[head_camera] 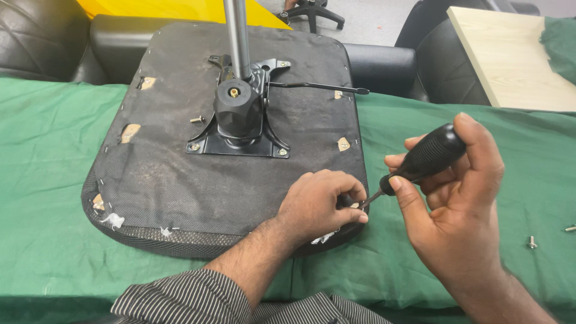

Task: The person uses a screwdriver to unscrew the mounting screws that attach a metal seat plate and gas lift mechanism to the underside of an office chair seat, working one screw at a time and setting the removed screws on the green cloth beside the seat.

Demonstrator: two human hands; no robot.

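An upturned office chair seat [180,174], covered in dark fabric, lies on a green cloth. A black metal mechanism plate [240,129] with a chrome column [237,36] and a thin lever [318,87] is bolted at its middle. My left hand [321,204] rests on the seat's near right corner, fingers pinched on something small beside the screwdriver tip. My right hand [456,198] grips a screwdriver's black handle [429,155], its shaft angled down to the left toward that corner.
Loose screws [531,242] lie on the green cloth [48,180] at the right. One more screw [197,119] sits on the seat by the plate. A pale wooden board [510,57] lies at the back right, dark chairs behind.
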